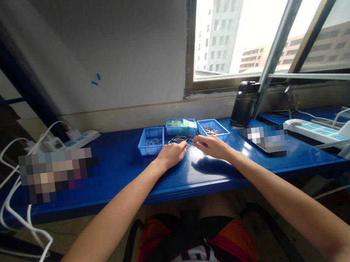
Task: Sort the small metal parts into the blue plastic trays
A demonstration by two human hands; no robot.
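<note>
My left hand (172, 153) rests on the blue table (119, 176), fingers curled and pinched toward a loose pile of small metal pins (180, 139). My right hand (211, 145) faces it a few centimetres away, fingers also pinched together. Whatever the fingertips hold is too small to make out. Three blue trays stand just behind the hands: the left tray (151, 140) has a few pins, the middle tray (181, 127) holds a green packet, the right tray (212, 129) holds more pins.
A black container (244, 103) stands by the window sill at right. White power strips with cables lie at the far left (70, 140) and far right (317, 130). A dark flat object (264, 141) lies right of the trays. Chair arms and my lap are below the table edge.
</note>
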